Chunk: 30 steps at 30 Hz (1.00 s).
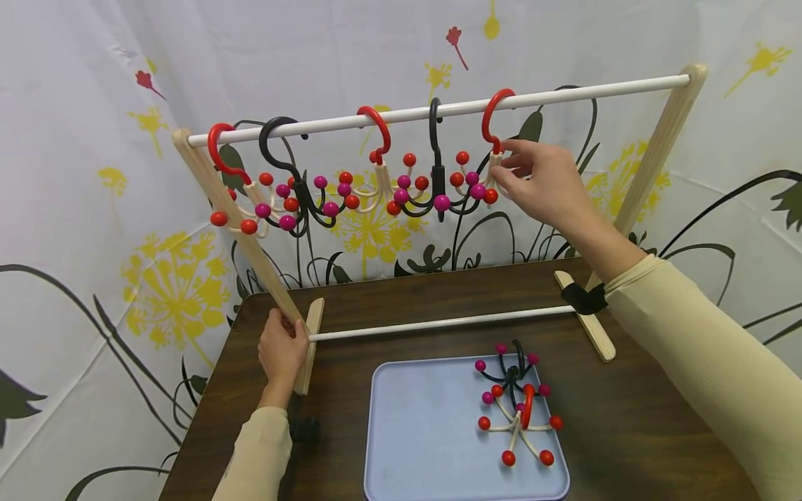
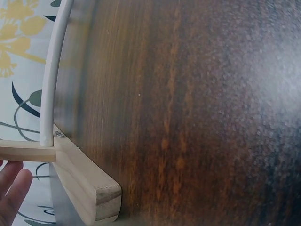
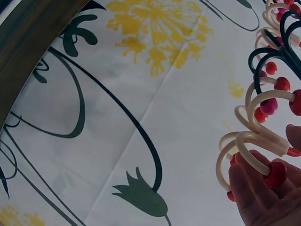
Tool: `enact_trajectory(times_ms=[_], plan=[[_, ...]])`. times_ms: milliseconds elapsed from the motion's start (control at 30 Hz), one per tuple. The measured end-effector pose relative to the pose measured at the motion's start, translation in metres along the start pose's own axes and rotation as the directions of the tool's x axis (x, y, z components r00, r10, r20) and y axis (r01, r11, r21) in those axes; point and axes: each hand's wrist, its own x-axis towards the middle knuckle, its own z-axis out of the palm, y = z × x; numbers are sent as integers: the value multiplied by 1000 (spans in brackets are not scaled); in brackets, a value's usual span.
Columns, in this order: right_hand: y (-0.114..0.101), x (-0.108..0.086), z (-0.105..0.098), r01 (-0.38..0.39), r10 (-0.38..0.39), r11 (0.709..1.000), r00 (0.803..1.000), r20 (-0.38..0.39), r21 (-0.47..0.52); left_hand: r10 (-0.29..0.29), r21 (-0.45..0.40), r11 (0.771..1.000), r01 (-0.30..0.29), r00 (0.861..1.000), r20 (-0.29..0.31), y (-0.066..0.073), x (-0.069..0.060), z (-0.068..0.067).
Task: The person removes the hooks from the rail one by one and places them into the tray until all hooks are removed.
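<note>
Right hand point(image 1: 541, 177), as I see it from here: thumb and fingers pinch the pale stem of the rightmost red-hooked hanger point(image 1: 486, 125), just under the hook. Likely gripped there to leave the curve free for the upper rail point(image 1: 413, 114); the hook is over the rail, can't tell if it bears the weight. Left hand point(image 1: 282, 351): fingers close round the foot end of the left upright point(image 1: 268, 273), near the desk's point(image 1: 341, 390) left edge, presumably steadying the rack.

Colours alternate along the rail, red, black, red, black, red; looks deliberate. Tray point(image 1: 432, 417) sits in front of the lower rail point(image 1: 451, 322), probably for easy reach. Spare black-hooked hanger point(image 1: 514, 376) at its far right corner, spare red-hooked hanger point(image 1: 528, 407) overlapping it along the right edge, one ball past the rim.

Counts: seven hangers, five on the rail (three red, two black), two on the tray (one each). One tray, two rails, two uprights, two feet. Spare red shows five balls, spare black six; those on the rail too tangled to count.
</note>
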Motion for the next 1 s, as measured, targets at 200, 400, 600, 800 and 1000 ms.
enact_trajectory(times_ms=[200, 400, 600, 800, 1000], plan=[[1, 4, 5, -21, 22, 999, 999, 26, -45, -1, 2, 1000, 1, 1000, -4, -1, -1, 1], [4, 8, 10, -27, 28, 999, 1000, -8, 30, 8, 0, 1000, -8, 1000, -21, -5, 2, 3], [2, 10, 12, -52, 55, 997, 997, -45, 64, 7, 3, 1000, -7, 1000, -19, -5, 1, 3], [-1, 12, 11, -48, 53, 998, 991, -124, 44, 15, 8, 1000, -15, 1000, -22, -4, 2, 4], [-6, 13, 11, -45, 47, 999, 975, -217, 13, 14, 6, 1000, -14, 1000, -22, -2, 2, 3]])
